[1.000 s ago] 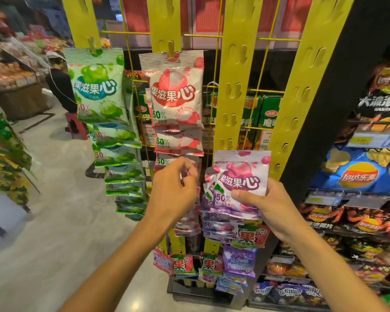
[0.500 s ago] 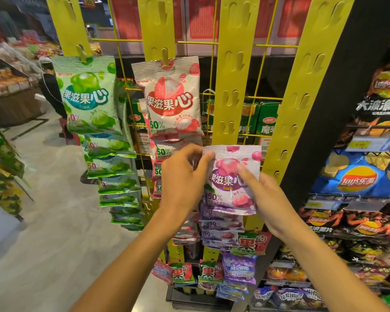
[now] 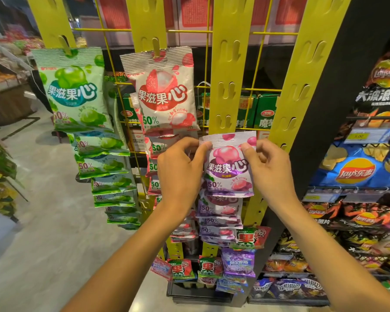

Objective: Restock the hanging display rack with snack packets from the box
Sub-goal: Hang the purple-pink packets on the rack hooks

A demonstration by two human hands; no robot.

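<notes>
1. Far left there's a produce-looking stall (image 3: 7, 86), blurry, plus a grey shop floor (image 3: 54, 221) running up to the rack.
2. First yellow strip (image 3: 52, 19) carries a column of green packets (image 3: 77, 95), each one overlapping the one below it.
3. Second yellow strip (image 3: 149, 19) has the red-and-white packets (image 3: 164, 95) hanging the same way, top one hooked through its hole.
4. Left hand (image 3: 180, 174) is up in front of that red column, thumb and fingertips pinching the top left corner of a purple packet (image 3: 229, 167).
5. That purple packet sits upright against the third yellow strip (image 3: 229, 64), its top edge right at a hook. Can't tell if the hole is actually on the hook.
6. Below it, more purple packets (image 3: 220, 210) already hang on the same strip, and lower down some small mixed packets (image 3: 238, 262) near the floor.
7. Right hand (image 3: 268, 172) pinches the top right corner of the held packet, fingers curled round its edge.
8. Fourth yellow strip (image 3: 302, 75) has bare hooks where it shows.
9. Far right, shelves of Lay's chip bags (image 3: 356, 170) with price tags (image 3: 358, 136) on the rails.
</notes>
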